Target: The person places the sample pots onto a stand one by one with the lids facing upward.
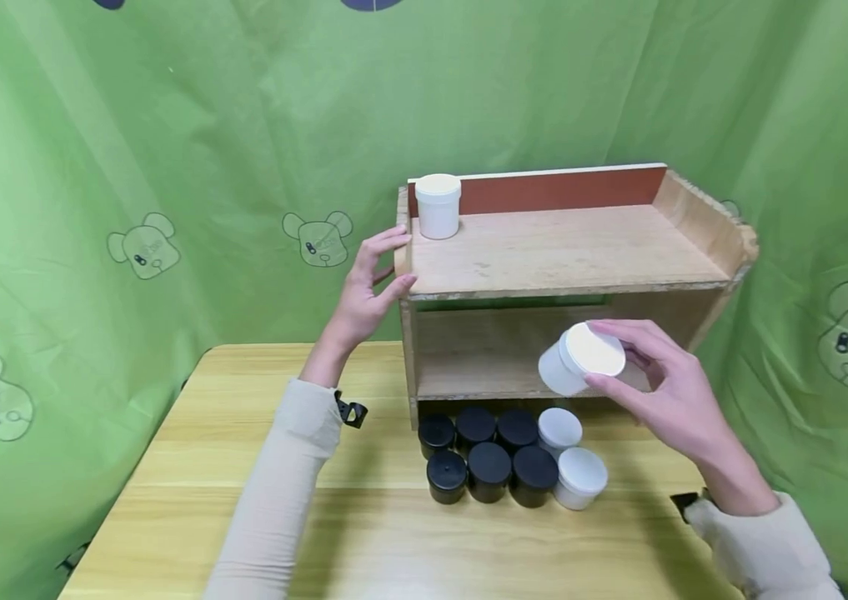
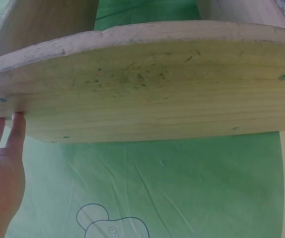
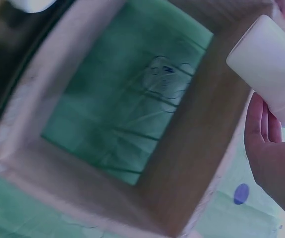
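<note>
My right hand (image 1: 667,392) grips a white lidded jar (image 1: 562,367) at its lid end, tilted in front of the shelf's lower opening. In the right wrist view the white jar (image 3: 273,64) stands out past the fingertips. With thumb and fingers my left hand (image 1: 367,287) holds the left side panel of a small wooden shelf (image 1: 566,250); in the left wrist view fingers (image 2: 16,131) touch the panel's outer face. Another white jar (image 1: 439,208) stands upright on the top board, in its back left corner, close to the left hand.
On the wooden table (image 1: 243,475), before the shelf, several black jars (image 1: 489,471) stand in two rows. Two white jars (image 1: 579,479) stand at their right end. A green curtain (image 1: 243,125) with mouse drawings hangs behind and at the sides.
</note>
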The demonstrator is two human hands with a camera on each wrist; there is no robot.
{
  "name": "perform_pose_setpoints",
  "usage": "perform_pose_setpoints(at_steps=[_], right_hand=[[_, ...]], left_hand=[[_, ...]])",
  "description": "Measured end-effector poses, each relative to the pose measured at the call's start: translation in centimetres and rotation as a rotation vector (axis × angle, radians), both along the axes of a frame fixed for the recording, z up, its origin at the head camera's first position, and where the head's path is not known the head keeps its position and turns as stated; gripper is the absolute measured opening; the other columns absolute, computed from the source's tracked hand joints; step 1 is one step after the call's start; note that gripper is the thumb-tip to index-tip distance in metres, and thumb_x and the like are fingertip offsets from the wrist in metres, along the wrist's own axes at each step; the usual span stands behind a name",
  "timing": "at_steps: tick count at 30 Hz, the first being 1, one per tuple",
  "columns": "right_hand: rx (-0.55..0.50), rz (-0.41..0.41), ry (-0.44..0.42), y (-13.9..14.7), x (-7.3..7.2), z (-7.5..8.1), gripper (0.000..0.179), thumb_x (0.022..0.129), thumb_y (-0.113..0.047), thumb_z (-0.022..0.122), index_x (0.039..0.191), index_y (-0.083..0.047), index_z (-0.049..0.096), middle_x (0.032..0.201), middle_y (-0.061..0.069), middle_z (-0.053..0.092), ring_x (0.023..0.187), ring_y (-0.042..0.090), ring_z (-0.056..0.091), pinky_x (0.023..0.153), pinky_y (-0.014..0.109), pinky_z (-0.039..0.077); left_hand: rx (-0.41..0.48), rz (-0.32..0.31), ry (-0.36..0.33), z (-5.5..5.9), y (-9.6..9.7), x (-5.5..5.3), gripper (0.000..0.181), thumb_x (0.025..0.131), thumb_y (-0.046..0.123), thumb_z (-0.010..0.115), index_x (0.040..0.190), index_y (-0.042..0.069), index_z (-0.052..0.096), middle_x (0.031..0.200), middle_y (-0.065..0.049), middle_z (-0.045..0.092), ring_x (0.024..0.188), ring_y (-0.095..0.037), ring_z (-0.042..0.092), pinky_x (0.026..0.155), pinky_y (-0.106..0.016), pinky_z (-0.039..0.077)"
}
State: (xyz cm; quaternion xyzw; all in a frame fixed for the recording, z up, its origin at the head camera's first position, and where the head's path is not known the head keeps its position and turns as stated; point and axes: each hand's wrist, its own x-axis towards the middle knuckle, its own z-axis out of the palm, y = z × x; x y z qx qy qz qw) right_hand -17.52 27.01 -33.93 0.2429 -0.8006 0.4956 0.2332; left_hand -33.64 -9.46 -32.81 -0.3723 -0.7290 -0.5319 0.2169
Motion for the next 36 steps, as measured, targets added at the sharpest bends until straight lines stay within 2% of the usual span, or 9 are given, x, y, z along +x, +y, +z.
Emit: perform_pose_setpoints(at_steps=[4, 12, 20, 29, 36], right_hand=[[-0.026, 0.037, 0.035, -1.3, -0.5, 1.3, 0.062, 0.076, 0.022, 0.076, 0.134, 0.005, 0.064, 0.127, 0.004, 0.064, 0.114, 0.010, 0.061, 0.105, 0.012, 0.050], [0.016, 0.035, 0.033, -3.9, -1.0, 3.4, 0.062, 0.078, 0.015, 0.080, 0.136, -0.002, 0.066, 0.127, -0.004, 0.066, 0.116, 0.008, 0.059, 0.106, 0.011, 0.048], [0.013, 0.079, 0.081, -5.6, -2.3, 5.4, 0.061, 0.078, 0.015, 0.080, 0.135, -0.002, 0.066, 0.127, -0.006, 0.067, 0.117, 0.010, 0.059, 0.108, 0.015, 0.049], [-0.042, 0.104, 0.039, -7.0, -4.0, 8.1, 0.056, 0.085, 0.009, 0.078, 0.138, -0.001, 0.064, 0.124, -0.001, 0.063, 0.117, 0.012, 0.061, 0.110, 0.018, 0.049], [-0.055, 0.095, 0.012, -8.2, -5.9, 8.8, 0.053, 0.086, 0.002, 0.079, 0.137, -0.004, 0.066, 0.125, 0.001, 0.063, 0.117, 0.012, 0.061, 0.108, 0.018, 0.050]], left_hand=[[0.000, 0.000, -0.001, 0.0, -0.1, 0.0, 0.052, 0.098, 0.010, 0.065, 0.147, 0.015, 0.047, 0.163, -0.005, 0.039, 0.153, -0.026, 0.036, 0.115, -0.062, 0.044], [0.003, 0.001, -0.004, 0.0, -0.1, 0.2, 0.052, 0.098, 0.009, 0.065, 0.147, 0.013, 0.047, 0.163, -0.007, 0.039, 0.153, -0.031, 0.035, 0.116, -0.064, 0.043], [-0.007, 0.011, -0.005, 0.1, -0.2, 0.3, 0.053, 0.098, 0.010, 0.065, 0.147, 0.014, 0.046, 0.163, -0.005, 0.039, 0.153, -0.027, 0.035, 0.116, -0.060, 0.044], [-0.011, 0.008, 0.011, 0.3, -0.1, -0.1, 0.054, 0.098, 0.013, 0.065, 0.148, 0.014, 0.045, 0.164, -0.004, 0.039, 0.153, -0.025, 0.036, 0.116, -0.058, 0.045], [0.000, -0.005, -0.013, 0.0, -0.1, -0.1, 0.053, 0.098, 0.010, 0.064, 0.147, 0.015, 0.046, 0.164, -0.004, 0.039, 0.153, -0.026, 0.036, 0.115, -0.063, 0.043]])
